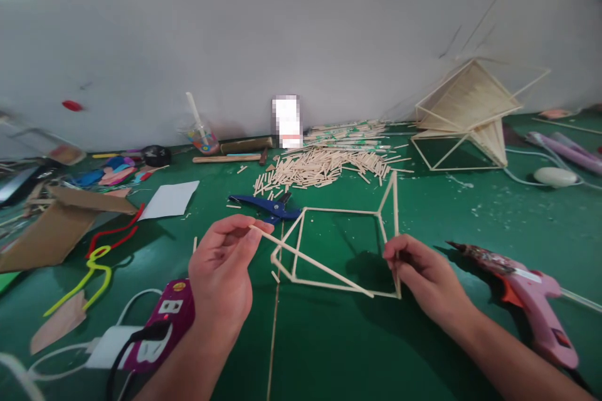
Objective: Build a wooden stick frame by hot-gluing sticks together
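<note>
My left hand [226, 269] pinches one end of a thin wooden stick [324, 263], which slants down to the right in front of a wooden stick frame [343, 210]. At the frame's right side, my right hand [418, 269] is closed on an upright stick. The frame is an open skeleton of joined sticks, held over the green table. Whether the loose stick's far end touches the frame's lower bar, I cannot tell. A blue cutter [268, 205] lies just behind my left hand. The pink glue gun [517, 288] rests to the right of my right hand.
Behind the frame spreads a pile of short sticks [315, 168]. A larger stick structure [470, 119] stands at the back right. A phone [286, 122] leans on the wall. At left are a purple power strip [179, 301], cables, cardboard [56, 229] and white paper [170, 199].
</note>
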The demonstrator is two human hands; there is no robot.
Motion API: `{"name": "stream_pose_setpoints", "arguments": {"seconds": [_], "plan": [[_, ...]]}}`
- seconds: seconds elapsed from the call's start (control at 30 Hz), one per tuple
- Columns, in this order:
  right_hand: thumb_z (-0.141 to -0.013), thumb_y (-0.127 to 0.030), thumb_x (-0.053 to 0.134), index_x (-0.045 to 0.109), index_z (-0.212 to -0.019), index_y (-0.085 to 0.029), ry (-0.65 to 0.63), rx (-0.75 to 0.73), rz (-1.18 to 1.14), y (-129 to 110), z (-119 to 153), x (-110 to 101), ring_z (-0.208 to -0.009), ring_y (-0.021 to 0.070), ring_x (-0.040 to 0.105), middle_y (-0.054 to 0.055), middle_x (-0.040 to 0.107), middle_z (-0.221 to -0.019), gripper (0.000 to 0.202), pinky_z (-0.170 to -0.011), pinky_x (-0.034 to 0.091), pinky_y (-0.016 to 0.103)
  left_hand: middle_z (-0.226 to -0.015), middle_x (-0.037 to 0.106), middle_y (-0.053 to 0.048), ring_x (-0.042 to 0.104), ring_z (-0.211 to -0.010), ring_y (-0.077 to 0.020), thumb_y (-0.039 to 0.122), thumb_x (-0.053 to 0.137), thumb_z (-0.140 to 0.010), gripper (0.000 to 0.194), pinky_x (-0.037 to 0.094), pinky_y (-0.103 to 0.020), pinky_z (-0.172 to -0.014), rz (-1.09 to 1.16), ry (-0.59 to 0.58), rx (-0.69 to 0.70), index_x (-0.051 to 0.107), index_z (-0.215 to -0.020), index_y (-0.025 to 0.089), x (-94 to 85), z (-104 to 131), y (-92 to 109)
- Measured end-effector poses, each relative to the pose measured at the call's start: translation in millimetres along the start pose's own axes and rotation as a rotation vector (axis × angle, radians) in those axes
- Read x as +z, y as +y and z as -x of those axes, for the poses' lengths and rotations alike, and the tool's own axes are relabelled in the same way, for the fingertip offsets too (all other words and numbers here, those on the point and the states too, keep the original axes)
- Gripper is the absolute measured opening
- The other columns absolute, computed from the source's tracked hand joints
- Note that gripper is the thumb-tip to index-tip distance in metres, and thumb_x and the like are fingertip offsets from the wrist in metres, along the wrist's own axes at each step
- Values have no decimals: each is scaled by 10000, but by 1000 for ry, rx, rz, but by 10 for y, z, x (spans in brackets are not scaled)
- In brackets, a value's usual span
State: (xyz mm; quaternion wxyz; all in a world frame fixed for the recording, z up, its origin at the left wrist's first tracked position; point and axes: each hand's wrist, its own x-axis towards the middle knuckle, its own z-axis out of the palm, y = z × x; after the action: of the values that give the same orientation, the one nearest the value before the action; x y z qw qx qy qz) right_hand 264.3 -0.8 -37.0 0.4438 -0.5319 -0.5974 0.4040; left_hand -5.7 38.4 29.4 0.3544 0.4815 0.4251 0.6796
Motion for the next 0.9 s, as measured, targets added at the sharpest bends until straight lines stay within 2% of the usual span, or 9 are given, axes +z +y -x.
{"name": "stream_pose_setpoints", "arguments": {"seconds": [0.13,0.23,0.37,0.47,0.53,0.6,0.7,0.8,0.9], "plan": [[-883,-199,484,605,-915,-229,-69,18,-10,2,-25,4,-685,136,583,-2,571,-781,128,-615,482,256,-772,717,6,679,-748,-159,202,733,-757,116,554,-314,-747,-60,-77,41,687,-861,225,-50,95,-68],[-925,-217,458,628,-949,-243,-107,-51,10,-22,-45,-14,-799,146,622,28,602,-913,174,-706,509,280,-783,714,-2,670,-803,-177,158,716,-765,124,542,-365,-817,-81,-125,111,674,-864,220,-105,153,-103],[-908,-186,509,662,-942,-249,-8,-219,229,-86,-46,-72,-979,169,608,56,601,-1057,169,-832,490,296,-752,713,-6,655,-894,-202,130,695,-775,128,496,-430,-916,-134,-154,176,671,-865,219,-133,130,-111],[-873,-179,572,662,-904,-229,135,-297,382,-132,-10,-132,-861,154,614,59,586,-983,107,-719,502,267,-743,720,-6,645,-929,-203,119,684,-784,128,487,-418,-914,-137,-183,199,672,-866,218,-102,83,-98],[-858,-173,594,643,-893,-215,151,-349,430,-151,26,-171,-720,127,590,45,584,-891,74,-613,485,247,-739,724,-7,640,-929,-200,114,684,-787,130,494,-394,-888,-114,-209,219,675,-872,213,-70,68,-94],[-851,-184,609,618,-934,-208,33,-414,460,-159,60,-196,-613,112,553,20,590,-797,87,-543,454,242,-733,726,-8,636,-933,-198,120,690,-790,127,499,-379,-874,-95,-226,234,679,-875,212,-42,70,-99],[-848,-242,623,589,-1027,-208,-192,-488,585,-149,89,-188,-592,137,561,6,631,-751,185,-531,431,272,-726,730,-6,630,-946,-199,131,695,-793,121,505,-372,-861,-79,-248,239,682,-879,216,-21,84,-119],[-874,-253,578,590,-1023,-225,-284,-473,705,-118,84,-144,-633,164,584,10,661,-794,153,-559,422,295,-728,734,-8,626,-953,-204,124,691,-795,127,514,-371,-839,-76,-259,236,682,-885,213,-20,90,-135],[-899,-217,512,602,-949,-232,-356,-420,720,-90,65,-111,-670,163,587,7,651,-793,104,-588,416,288,-721,731,-10,624,-966,-213,126,685,-796,123,517,-379,-834,-99,-253,237,681,-881,214,-26,86,-139]]}}
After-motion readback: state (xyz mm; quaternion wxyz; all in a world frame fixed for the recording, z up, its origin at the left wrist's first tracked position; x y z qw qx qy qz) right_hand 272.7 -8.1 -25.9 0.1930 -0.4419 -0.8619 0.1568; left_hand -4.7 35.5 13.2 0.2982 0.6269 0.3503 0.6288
